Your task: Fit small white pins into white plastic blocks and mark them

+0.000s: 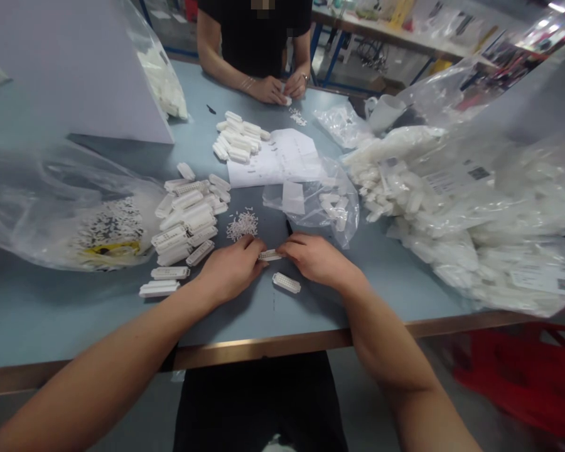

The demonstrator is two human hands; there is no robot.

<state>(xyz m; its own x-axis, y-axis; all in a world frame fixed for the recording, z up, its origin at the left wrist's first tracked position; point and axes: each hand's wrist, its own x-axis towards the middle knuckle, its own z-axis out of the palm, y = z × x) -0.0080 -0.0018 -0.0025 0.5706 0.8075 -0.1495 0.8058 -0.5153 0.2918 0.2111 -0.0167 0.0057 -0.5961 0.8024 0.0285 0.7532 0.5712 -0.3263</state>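
Between my two hands is a white plastic connector housing (270,255) with rows of small holes. My left hand (233,267) pinches its left end, and my right hand (317,257) has its fingers closed on the right end. A second housing (287,283) lies on the table just below, its holes facing up. Beyond my left fingertips is a small heap of tiny white pins (243,226). Many more housings (188,216) are piled left of my left hand. A dark pen-like tool (289,227) lies partly hidden behind my right fingers.
A clear bag of small pieces (113,226) is at left, and large bags of white parts (475,207) fill the right. A small bag (332,204) and a paper sheet (275,160) lie ahead. Opposite, a co-worker's hands (282,90) handle a white part beside another pile (239,138).
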